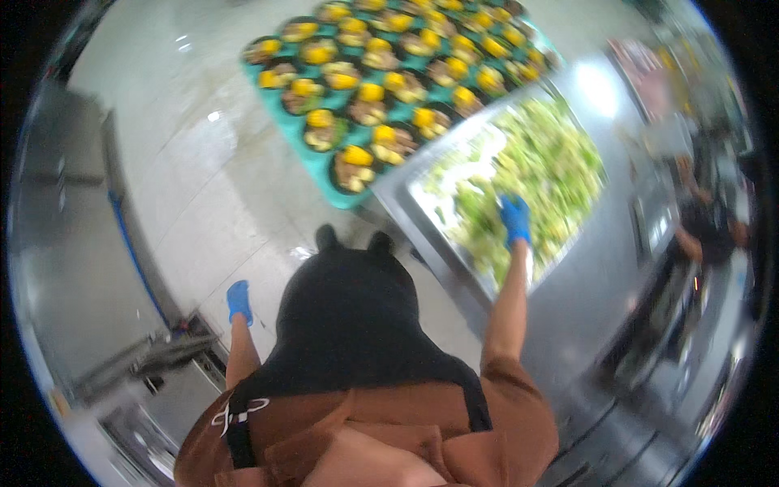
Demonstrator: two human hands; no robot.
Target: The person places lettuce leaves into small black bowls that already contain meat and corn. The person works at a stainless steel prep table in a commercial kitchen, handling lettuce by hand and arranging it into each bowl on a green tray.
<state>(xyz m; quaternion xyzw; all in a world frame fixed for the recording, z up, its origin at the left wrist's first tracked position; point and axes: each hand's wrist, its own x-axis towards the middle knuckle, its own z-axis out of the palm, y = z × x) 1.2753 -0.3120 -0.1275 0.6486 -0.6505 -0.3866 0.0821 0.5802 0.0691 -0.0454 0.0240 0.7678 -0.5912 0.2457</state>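
Chopped pale-green leaves (pixel 560 162), apparently lettuce, are heaped in a shallow metal tray (pixel 458 247) on the steel table to my right. My right hand (pixel 514 221), in a blue glove, reaches into this heap. Its fingers look stretched and slightly apart, with their tips among the leaves. At my left side my left hand (pixel 239 300) hangs low over the floor, also gloved in blue. Nothing shows in it, and its fingers look loosely extended. Ahead, a green tray (pixel 296 150) carries several dark bowls with yellow pieces, brownish food and some greens.
The steel table (pixel 568 333) runs along my right, with a container of pinkish food (pixel 641 73) at its far end. Another person (pixel 710 231) is at work beyond it. A metal cabinet (pixel 65 227) stands to the left, beside the pale tiled floor (pixel 195 211).
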